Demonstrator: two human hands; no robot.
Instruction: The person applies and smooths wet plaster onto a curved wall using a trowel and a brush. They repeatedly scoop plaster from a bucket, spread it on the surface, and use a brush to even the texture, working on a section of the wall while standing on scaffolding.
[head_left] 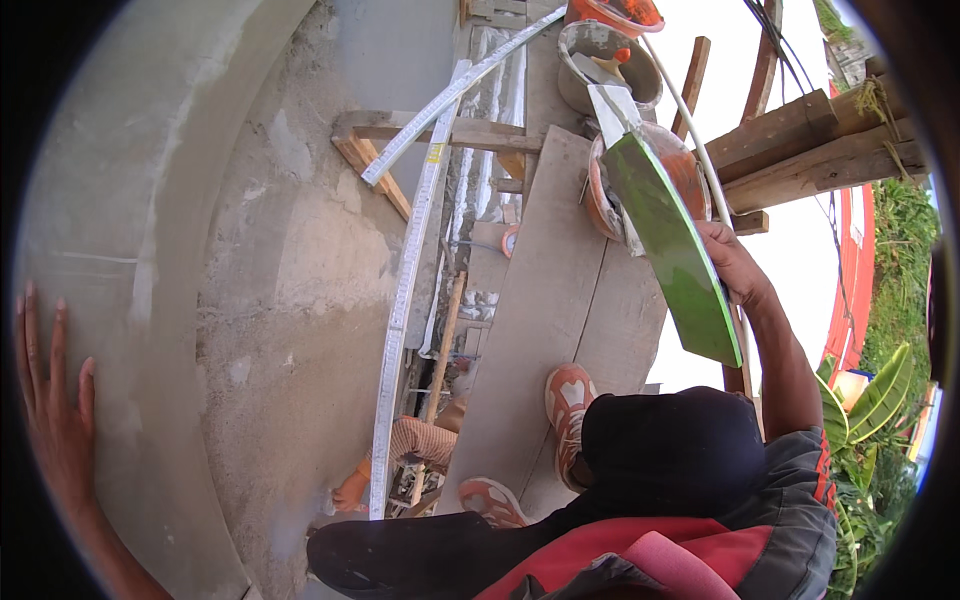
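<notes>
My left hand (55, 400) lies open against a smooth grey plastered wall (140, 180) at the left, fingers stretched out. My right hand (732, 262) grips a long green float (665, 255) at its back, holding it tilted over the plank walkway, its far end in front of a mortar-stained orange bucket (685, 160). A pale, flat piece (612, 110) shows beyond the float's far end; whether it touches the float I cannot tell. Beyond that stand a grey bucket (580, 45) with an orange-handled tool (622, 58) in it and another orange bucket (610, 8).
I stand on wooden planks (515, 300). Long metal straightedges (405, 350) lean beside a gap and timber frame (375, 175). Below, another person's orange-gloved hand (350, 490) shows. Timber beams (800, 150), cables, a pale pipe (700, 140) and plants (870, 400) are on the right.
</notes>
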